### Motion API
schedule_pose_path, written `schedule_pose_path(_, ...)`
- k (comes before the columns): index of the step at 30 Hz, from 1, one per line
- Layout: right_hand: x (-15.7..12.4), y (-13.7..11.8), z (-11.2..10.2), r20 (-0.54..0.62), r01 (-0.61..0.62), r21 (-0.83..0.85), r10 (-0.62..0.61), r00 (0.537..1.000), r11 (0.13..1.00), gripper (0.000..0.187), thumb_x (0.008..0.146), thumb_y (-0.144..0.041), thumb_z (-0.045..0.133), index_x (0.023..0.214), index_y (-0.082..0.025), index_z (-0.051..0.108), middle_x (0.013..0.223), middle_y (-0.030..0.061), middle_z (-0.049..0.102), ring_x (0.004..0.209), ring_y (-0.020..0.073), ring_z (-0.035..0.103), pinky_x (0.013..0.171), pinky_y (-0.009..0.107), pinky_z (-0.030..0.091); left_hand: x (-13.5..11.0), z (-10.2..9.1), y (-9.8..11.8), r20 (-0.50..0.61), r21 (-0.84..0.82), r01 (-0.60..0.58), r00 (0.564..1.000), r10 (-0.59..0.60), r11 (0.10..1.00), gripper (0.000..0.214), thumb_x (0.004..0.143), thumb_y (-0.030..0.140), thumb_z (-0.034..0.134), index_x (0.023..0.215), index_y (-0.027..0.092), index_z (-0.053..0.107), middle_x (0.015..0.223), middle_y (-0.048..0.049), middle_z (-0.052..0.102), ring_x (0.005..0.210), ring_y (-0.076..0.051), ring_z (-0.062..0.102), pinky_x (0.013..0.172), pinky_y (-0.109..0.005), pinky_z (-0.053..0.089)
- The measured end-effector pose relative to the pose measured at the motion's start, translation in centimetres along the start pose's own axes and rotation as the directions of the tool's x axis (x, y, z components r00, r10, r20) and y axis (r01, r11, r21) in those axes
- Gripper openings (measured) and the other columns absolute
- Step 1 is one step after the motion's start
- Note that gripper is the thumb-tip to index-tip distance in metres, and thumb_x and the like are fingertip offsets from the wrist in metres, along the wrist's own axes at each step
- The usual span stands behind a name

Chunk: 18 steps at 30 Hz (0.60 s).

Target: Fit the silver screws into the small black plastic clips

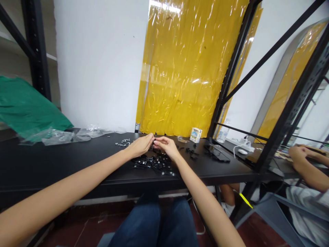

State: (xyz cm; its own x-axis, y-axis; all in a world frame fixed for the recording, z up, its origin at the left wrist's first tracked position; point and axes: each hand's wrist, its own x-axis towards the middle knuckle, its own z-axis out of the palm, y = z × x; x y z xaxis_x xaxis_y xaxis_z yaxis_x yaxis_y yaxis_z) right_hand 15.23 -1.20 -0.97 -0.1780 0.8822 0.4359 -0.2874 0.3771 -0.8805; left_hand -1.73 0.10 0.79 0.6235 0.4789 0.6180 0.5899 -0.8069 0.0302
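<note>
My left hand [141,145] and my right hand [166,145] meet above the black table [77,161], their fingertips pinching a small dark part [153,141]. The fingers hide most of it, so its exact shape is unclear. Just below my hands lies a loose heap of small black parts with metal bits [154,164]. Several small silver pieces [123,142] are scattered left of my left hand. A few black pieces [191,153] lie to the right of my right hand.
A dark phone or tablet [216,153] lies on the table's right side, behind it a small carton [195,135]. Clear plastic bags [66,136] lie at the left. A black steel shelf frame [236,75] stands right, where a co-worker's hand [299,156] rests at another table.
</note>
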Motion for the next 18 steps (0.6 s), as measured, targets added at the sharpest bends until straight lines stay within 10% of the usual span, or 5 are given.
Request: schedule_pose_path(18, 0.16, -0.05, -0.07, -0.042, 0.021, -0.018, -0.022, 0.999, 1.0, 0.036, 0.049, -0.034, 0.083, 0.08, -0.016, 0.072, 0.076, 0.0015, 0.072, 0.067, 0.0162, 0.068, 0.082, 0.039, 0.055, 0.37, 0.18, -0.17, -0.143, -0.125, 0.145, 0.976, -0.162, 0.982, 0.048, 0.096, 0.042, 0.022, 0.067, 0.019, 0.052, 0.061, -0.0023, 0.056, 0.061, -0.017, 0.055, 0.06, -0.026, 0.036)
